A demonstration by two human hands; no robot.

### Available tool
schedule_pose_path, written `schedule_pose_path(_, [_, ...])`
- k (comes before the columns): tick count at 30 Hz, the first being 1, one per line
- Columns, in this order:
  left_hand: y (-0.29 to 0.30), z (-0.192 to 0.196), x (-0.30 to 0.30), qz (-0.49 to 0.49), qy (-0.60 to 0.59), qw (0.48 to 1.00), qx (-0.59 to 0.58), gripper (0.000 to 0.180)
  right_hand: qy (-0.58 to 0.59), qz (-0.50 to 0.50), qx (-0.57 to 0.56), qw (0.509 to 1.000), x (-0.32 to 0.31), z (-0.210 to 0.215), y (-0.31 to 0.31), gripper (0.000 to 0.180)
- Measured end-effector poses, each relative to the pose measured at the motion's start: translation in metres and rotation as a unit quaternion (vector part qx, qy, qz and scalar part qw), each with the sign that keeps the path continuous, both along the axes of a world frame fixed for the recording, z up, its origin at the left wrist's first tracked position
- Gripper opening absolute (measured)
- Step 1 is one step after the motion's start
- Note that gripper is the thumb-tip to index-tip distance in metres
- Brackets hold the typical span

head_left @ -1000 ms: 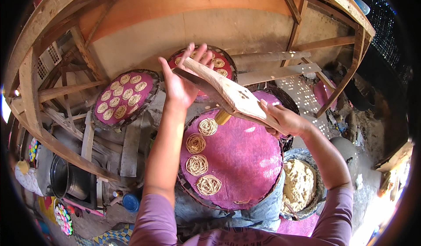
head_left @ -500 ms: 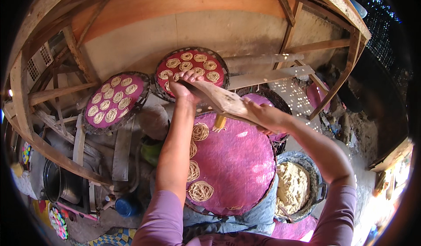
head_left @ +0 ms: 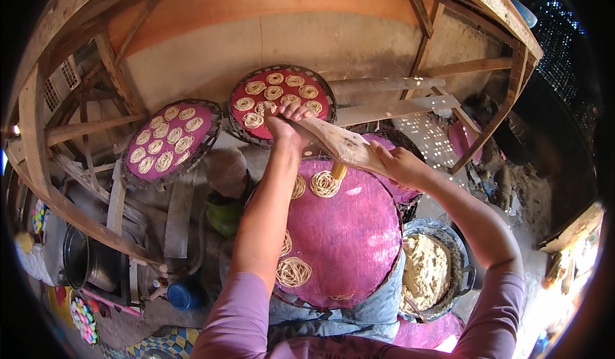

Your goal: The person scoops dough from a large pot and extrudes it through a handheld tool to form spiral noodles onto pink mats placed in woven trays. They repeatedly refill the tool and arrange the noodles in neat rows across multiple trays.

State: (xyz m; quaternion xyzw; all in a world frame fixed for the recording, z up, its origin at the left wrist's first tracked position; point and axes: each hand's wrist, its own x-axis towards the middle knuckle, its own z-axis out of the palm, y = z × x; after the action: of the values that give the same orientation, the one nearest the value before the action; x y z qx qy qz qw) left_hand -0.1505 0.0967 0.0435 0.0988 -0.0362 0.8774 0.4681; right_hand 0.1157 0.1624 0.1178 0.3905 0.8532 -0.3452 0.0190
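Observation:
My left hand [head_left: 288, 125] and my right hand [head_left: 405, 168] are closed around opposite ends of a long wooden hand press [head_left: 349, 145], held tilted with its left end farther away. A yellow cylinder [head_left: 339, 171] sticks out underneath it. Just below lies a round coil of dough strands [head_left: 325, 184], on the far part of a round tray covered in pink cloth [head_left: 346, 244]. The tray rests over my lap. More coils, such as the near dough nest [head_left: 294, 272], line its left side, partly covered by my left forearm.
Two trays of coils stand beyond, one with red cloth [head_left: 282, 119] and one with pink cloth [head_left: 146, 147]. At right, a dark basin [head_left: 462, 250] holds pale dough [head_left: 426, 269]. Wooden beams [head_left: 96, 128] frame the left side, above a metal pot [head_left: 80, 263].
The press and both hands have shifted slightly right. Under the yellow cylinder, a few loose strands have become a full round coil.

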Motion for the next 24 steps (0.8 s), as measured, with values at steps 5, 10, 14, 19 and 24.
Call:
schedule_pose_path(5, [0.002,0.002,0.014,0.032,0.112,0.981,-0.157,0.061,0.000,-0.016,-0.014,1.000,0.008,-0.006,0.004,0.074])
schedule_pose_path(10, [-0.031,-0.023,0.046,-0.080,0.602,0.673,-0.422,0.080,0.070,-0.016,-0.034,0.997,0.018,-0.013,-0.002,0.075])
schedule_pose_path(14, [-0.033,-0.032,0.057,-0.141,0.626,0.622,-0.449,0.085,0.082,-0.013,-0.041,0.996,0.021,-0.013,-0.004,0.075])
schedule_pose_path(19, [-0.022,-0.040,0.054,-0.119,0.645,0.613,-0.441,0.079,0.088,-0.009,0.000,0.996,0.017,-0.017,0.003,0.076])
schedule_pose_path(24, [-0.018,-0.059,0.041,-0.143,0.660,0.610,-0.414,0.073,0.089,-0.014,-0.014,0.996,0.018,-0.024,0.018,0.080])
